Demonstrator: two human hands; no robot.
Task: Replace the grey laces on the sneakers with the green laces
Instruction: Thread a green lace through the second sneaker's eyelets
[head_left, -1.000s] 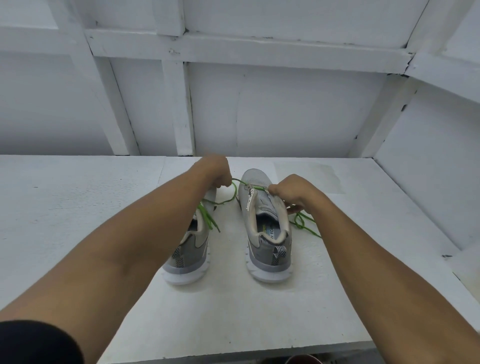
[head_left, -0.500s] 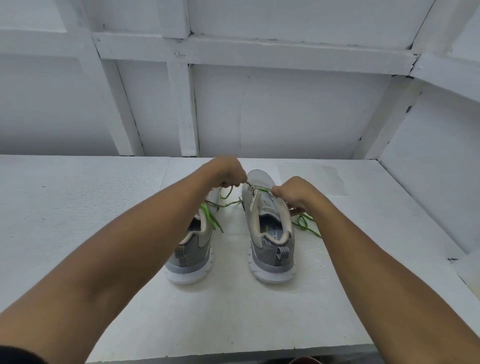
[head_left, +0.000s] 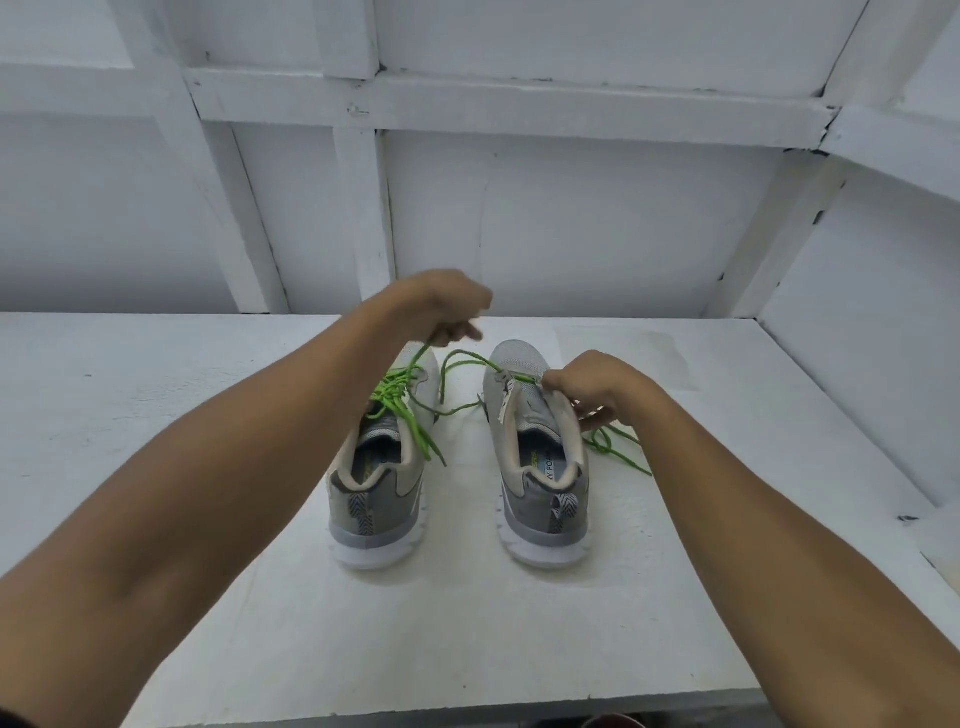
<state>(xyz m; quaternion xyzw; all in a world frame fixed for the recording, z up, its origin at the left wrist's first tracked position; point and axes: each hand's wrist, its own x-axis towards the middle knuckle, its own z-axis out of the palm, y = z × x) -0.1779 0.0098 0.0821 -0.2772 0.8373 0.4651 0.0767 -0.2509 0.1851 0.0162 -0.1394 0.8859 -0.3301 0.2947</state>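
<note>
Where the green lace (head_left: 519, 377) crosses the front of the right sneaker (head_left: 540, 499), the right hand (head_left: 597, 387) pinches it; left of that sneaker, the raised left hand (head_left: 441, 304) grips another strand, and the left sneaker (head_left: 379, 499) stands alongside.

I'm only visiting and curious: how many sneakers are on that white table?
2. The left sneaker stands heel toward the camera, a green lace tangled over its tongue. The right sneaker stands beside it, with the right hand at its eyelets. None appears hidden.

Left hand (head_left: 447, 306) blurred, left sneaker (head_left: 379, 488) partly behind forearm (head_left: 291, 441), reddish thing (head_left: 613, 721) cut by bottom edge
</note>
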